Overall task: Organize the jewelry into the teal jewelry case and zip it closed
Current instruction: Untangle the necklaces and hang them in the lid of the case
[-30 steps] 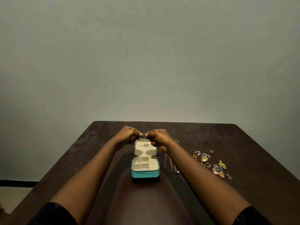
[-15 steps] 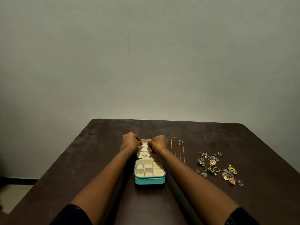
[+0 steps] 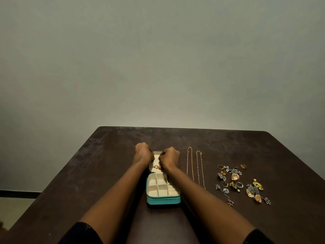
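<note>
Case [image 3: 163, 199] lies open mid-surface [image 3: 84, 173], with the tray half toward us and the lid [image 3: 152, 169] flat beyond it. The tray compartments we can see look bare. Left hand [image 3: 143, 154] and right hand [image 3: 169, 158] both sit over the lid, knuckles up, nearly touching each other. The fingers on both are curled in tight. Their tips are hidden under the hands, so we can't tell what, if anything, they have hold of. Two gold chains [image 3: 194, 166] lie straight and side by side, just right of the right hand and apart from the case. A loose pile of earrings and rings [image 3: 235, 178] is further right, well apart from both hands. One small gold piece [image 3: 155, 166] shows in the lid between the wrists, right at the right hand's fingers.

Our read: the step in hand is fixing that piece into the lid. It's early in the task, with nearly everything out on the surface. To do it well, we pin the lid flat with one hand so the case doesn't skate. We work the piece with fingertips only and check it's seated before letting go. The lid half of the case is directly under the fingers, and the tray half sits between the forearms.
</note>
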A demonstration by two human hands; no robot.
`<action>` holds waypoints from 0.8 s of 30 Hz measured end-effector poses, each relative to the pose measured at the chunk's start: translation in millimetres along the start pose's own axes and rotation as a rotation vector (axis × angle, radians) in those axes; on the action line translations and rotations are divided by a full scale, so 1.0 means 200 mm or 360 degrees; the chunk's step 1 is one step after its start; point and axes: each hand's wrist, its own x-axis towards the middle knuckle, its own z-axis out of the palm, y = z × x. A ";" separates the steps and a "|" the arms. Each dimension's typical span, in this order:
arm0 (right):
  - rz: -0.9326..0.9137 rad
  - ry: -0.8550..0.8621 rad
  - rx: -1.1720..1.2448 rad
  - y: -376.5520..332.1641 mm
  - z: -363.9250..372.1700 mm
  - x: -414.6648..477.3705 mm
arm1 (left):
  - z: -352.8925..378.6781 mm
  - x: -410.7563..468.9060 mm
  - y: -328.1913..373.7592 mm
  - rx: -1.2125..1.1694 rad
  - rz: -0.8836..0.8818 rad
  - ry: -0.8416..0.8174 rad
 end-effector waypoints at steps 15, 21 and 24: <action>0.0085 -0.0127 0.0065 -0.02 -0.08 -0.07 | -0.09 -0.08 0.03 0.0121 -0.0267 -0.0194; -0.0006 -0.0123 -0.0011 -0.01 -0.11 -0.11 | -0.11 -0.11 -0.01 -0.0116 -0.0400 -0.0139; -0.0067 -0.0145 -0.0038 -0.01 -0.16 -0.13 | -0.08 -0.15 -0.03 -0.0194 -0.0441 -0.0160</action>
